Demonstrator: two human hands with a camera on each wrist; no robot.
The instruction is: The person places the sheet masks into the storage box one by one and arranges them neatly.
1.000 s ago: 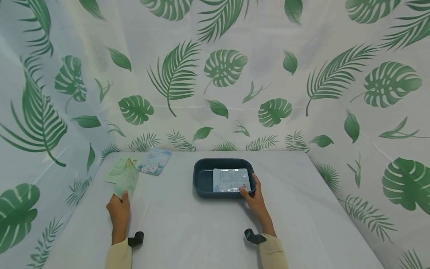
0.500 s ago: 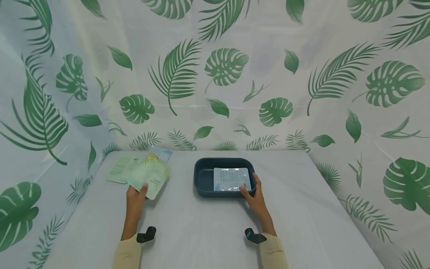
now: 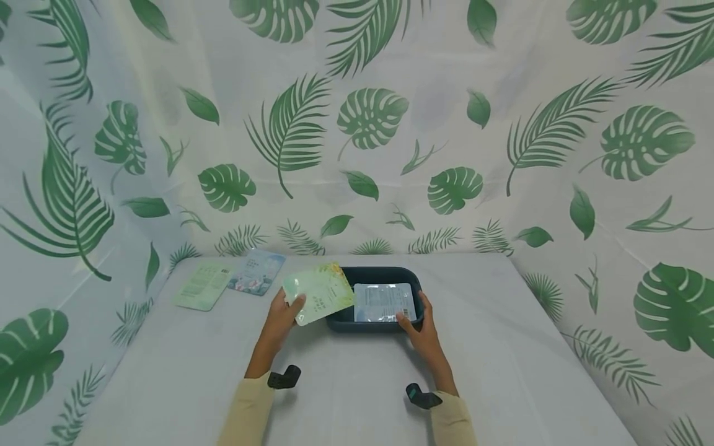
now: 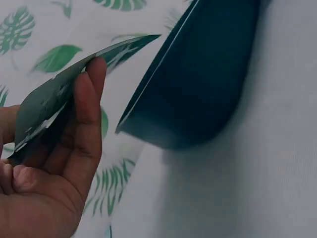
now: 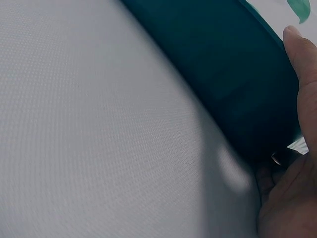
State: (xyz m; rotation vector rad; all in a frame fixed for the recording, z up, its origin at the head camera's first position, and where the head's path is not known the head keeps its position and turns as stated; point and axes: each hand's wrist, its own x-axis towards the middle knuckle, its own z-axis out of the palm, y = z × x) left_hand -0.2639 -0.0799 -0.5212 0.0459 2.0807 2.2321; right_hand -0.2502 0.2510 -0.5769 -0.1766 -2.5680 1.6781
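Observation:
My left hand (image 3: 281, 316) pinches a light green sheet mask packet (image 3: 320, 292) at its left end, thumb on top. The packet is tilted and overlaps the left part of a dark blue tray (image 3: 385, 272) in the head view. In the left wrist view, fingers (image 4: 89, 106) support the packet (image 4: 47, 94) from beneath, with the tray (image 4: 198, 74) beside it. A light blue sheet mask packet (image 3: 385, 301) lies in the tray's right half. My right hand (image 3: 425, 331) grips the tray's right front corner, thumb over the rim; the right wrist view shows the tray's outer wall (image 5: 218, 59).
At the back left of the white table (image 3: 346, 384) lie another green packet (image 3: 204, 286) and a blue flowered packet (image 3: 256, 271), side by side. A leaf-printed cloth (image 3: 390, 173) hangs behind the table and along both sides.
My left hand has lifted the green packet from the back left pile and carried it right to the tray, turning its printed face up. The right hand stays on the tray.

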